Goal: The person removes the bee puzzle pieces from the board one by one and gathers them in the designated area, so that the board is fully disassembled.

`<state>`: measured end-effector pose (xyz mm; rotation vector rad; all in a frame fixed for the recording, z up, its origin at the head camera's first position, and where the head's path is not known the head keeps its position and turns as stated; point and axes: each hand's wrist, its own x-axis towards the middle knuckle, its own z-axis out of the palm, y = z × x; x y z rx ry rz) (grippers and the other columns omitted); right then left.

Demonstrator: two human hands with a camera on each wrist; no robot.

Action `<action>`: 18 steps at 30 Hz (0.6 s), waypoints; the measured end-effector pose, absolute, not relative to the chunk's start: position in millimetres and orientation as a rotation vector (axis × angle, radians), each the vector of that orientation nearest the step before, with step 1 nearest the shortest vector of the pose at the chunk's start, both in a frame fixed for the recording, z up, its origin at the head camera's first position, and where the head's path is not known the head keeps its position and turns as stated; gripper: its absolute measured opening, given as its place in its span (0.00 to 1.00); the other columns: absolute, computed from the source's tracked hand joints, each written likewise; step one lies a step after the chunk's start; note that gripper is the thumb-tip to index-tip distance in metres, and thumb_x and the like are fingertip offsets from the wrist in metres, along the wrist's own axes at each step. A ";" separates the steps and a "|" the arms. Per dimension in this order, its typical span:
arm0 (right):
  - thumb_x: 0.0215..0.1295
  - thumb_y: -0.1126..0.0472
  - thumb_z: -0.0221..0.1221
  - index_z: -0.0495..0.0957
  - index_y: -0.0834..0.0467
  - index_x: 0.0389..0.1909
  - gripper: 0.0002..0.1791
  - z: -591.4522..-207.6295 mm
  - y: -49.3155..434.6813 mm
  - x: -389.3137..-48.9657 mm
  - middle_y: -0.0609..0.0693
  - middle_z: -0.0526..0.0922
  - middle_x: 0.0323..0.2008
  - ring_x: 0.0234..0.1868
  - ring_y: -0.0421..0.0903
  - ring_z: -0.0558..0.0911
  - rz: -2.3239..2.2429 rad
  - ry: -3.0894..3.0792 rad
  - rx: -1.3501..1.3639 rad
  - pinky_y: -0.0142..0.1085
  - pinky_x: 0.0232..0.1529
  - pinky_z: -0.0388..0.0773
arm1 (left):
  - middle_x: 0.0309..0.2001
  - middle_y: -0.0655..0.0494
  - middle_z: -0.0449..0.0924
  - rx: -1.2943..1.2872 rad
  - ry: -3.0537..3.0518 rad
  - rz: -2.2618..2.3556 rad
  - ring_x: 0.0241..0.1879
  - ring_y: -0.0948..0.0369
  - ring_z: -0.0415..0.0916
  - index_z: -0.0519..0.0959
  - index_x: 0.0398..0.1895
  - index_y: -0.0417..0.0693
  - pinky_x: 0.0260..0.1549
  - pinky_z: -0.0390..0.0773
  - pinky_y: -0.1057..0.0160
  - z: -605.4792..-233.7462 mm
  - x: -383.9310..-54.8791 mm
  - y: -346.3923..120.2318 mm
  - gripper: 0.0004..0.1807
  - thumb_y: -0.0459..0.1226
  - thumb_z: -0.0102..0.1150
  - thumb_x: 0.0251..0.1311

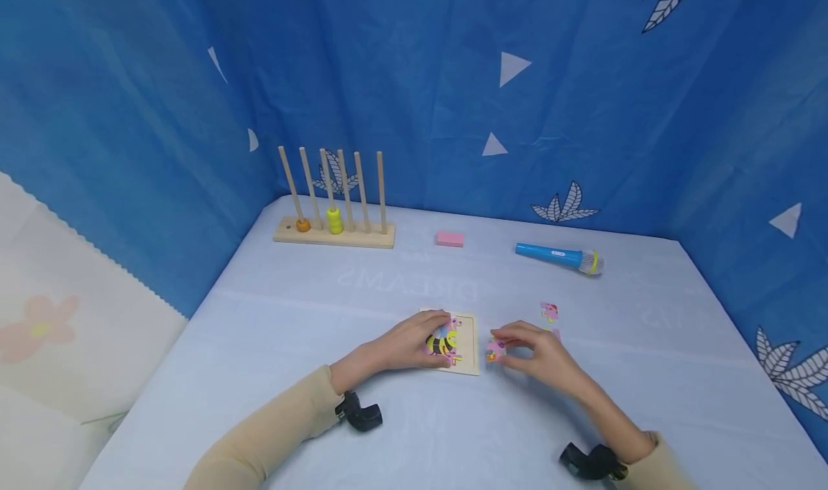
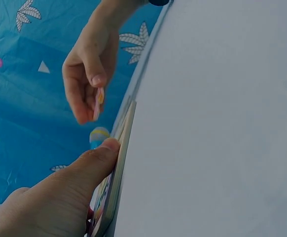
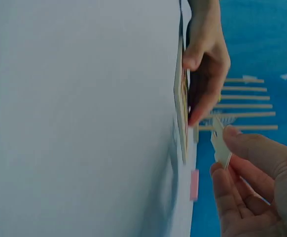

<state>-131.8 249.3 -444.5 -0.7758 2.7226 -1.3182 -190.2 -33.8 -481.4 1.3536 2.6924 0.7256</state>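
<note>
A wooden jigsaw puzzle board [image 1: 473,364] lies on the table, with a yellow-and-black bee picture [image 1: 442,343] partly assembled in its left part. My left hand [image 1: 414,340] holds the board from the left, fingers near its far edge and thumb [image 2: 101,150] near its close edge, covering part of the picture. Just right of the board, my right hand [image 1: 540,353] pinches a pink puzzle piece [image 1: 495,350] between thumb and fingers, raised off the table. The right wrist view shows the piece's pale wooden back [image 3: 221,143]. Beyond the right hand lie loose puzzle pieces [image 1: 549,311], one partly hidden.
A wooden peg rack [image 1: 333,237] with upright rods and a few orange and yellow beads stands at the back left. A pink block [image 1: 449,239] lies at the back middle. Right of it is a blue toy microphone [image 1: 559,256]. Blue curtain [image 1: 420,80] surrounds the table's back.
</note>
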 end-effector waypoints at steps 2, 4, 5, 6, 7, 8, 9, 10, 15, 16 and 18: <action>0.52 0.64 0.69 0.79 0.63 0.51 0.23 -442.7 271.1 -127.1 0.51 0.80 0.46 0.43 0.45 0.81 -1.368 2.710 -0.718 0.39 0.46 0.79 | 0.65 0.47 0.64 1.362 2.690 0.736 0.66 0.55 0.59 0.63 0.66 0.37 0.64 0.59 0.61 -481.7 -190.0 -33.1 0.44 0.57 0.62 0.54; 0.53 0.64 0.69 0.79 0.63 0.50 0.22 -443.1 290.6 -122.2 0.52 0.80 0.46 0.43 0.45 0.82 -1.379 2.717 -0.677 0.37 0.45 0.79 | 0.65 0.46 0.64 1.361 2.693 0.744 0.66 0.55 0.59 0.64 0.66 0.37 0.64 0.60 0.60 -481.5 -189.7 -33.9 0.44 0.57 0.63 0.53; 0.53 0.64 0.68 0.79 0.64 0.50 0.22 -444.0 298.9 -119.9 0.54 0.80 0.47 0.43 0.45 0.82 -1.365 2.727 -0.664 0.36 0.45 0.79 | 0.65 0.46 0.64 1.358 2.695 0.744 0.66 0.55 0.59 0.64 0.66 0.37 0.64 0.60 0.60 -481.3 -189.8 -34.7 0.45 0.57 0.63 0.53; 0.53 0.63 0.68 0.79 0.64 0.50 0.22 -445.5 306.2 -118.1 0.54 0.79 0.48 0.43 0.44 0.82 -1.355 2.734 -0.640 0.35 0.45 0.79 | 0.65 0.47 0.64 1.350 2.695 0.749 0.66 0.55 0.59 0.64 0.66 0.37 0.64 0.60 0.59 -480.6 -189.7 -35.4 0.44 0.57 0.63 0.53; 0.54 0.63 0.68 0.80 0.63 0.50 0.21 -447.3 312.6 -116.4 0.54 0.79 0.48 0.43 0.43 0.82 -1.336 2.748 -0.618 0.33 0.45 0.79 | 0.65 0.47 0.64 1.345 2.695 0.749 0.66 0.55 0.59 0.64 0.66 0.38 0.64 0.60 0.59 -480.3 -189.9 -35.9 0.45 0.57 0.63 0.53; 0.54 0.62 0.68 0.80 0.63 0.50 0.21 -449.2 318.1 -115.3 0.54 0.79 0.48 0.43 0.42 0.81 -1.315 2.762 -0.588 0.32 0.45 0.79 | 0.65 0.47 0.64 1.341 2.695 0.747 0.66 0.55 0.59 0.64 0.66 0.38 0.64 0.60 0.59 -480.4 -190.2 -36.2 0.44 0.57 0.63 0.53; 0.54 0.62 0.68 0.80 0.62 0.50 0.21 -451.3 323.0 -114.5 0.53 0.79 0.48 0.43 0.41 0.81 -1.295 2.778 -0.560 0.30 0.45 0.78 | 0.65 0.47 0.64 1.337 2.695 0.743 0.66 0.55 0.59 0.64 0.66 0.39 0.64 0.60 0.60 -480.4 -190.4 -36.4 0.44 0.57 0.63 0.53; 0.54 0.61 0.68 0.80 0.61 0.49 0.21 -453.4 327.0 -114.0 0.52 0.79 0.48 0.43 0.40 0.81 -1.272 2.793 -0.534 0.29 0.45 0.78 | 0.66 0.48 0.64 1.334 2.694 0.740 0.66 0.55 0.58 0.63 0.67 0.39 0.64 0.59 0.60 -480.2 -190.5 -36.5 0.44 0.57 0.63 0.53; 0.53 0.62 0.68 0.81 0.58 0.48 0.19 -460.7 337.8 -113.2 0.48 0.80 0.46 0.43 0.38 0.81 -1.202 2.846 -0.502 0.28 0.45 0.78 | 0.66 0.46 0.63 1.346 2.668 0.761 0.66 0.54 0.57 0.63 0.67 0.38 0.64 0.58 0.59 -479.5 -189.3 -35.5 0.45 0.57 0.62 0.54; 0.53 0.61 0.69 0.81 0.58 0.48 0.19 -461.2 338.4 -112.8 0.47 0.80 0.45 0.43 0.39 0.81 -1.175 2.867 -0.520 0.28 0.44 0.78 | 0.66 0.46 0.63 1.351 2.663 0.769 0.66 0.54 0.57 0.63 0.67 0.37 0.65 0.58 0.59 -479.4 -188.9 -35.2 0.45 0.57 0.62 0.54; 0.53 0.62 0.69 0.82 0.57 0.47 0.18 -461.0 338.7 -111.6 0.47 0.81 0.44 0.43 0.39 0.81 -1.120 2.914 -0.572 0.29 0.44 0.78 | 0.66 0.45 0.63 1.364 2.660 0.776 0.66 0.54 0.57 0.63 0.67 0.37 0.64 0.59 0.58 -479.1 -188.0 -34.2 0.45 0.57 0.62 0.55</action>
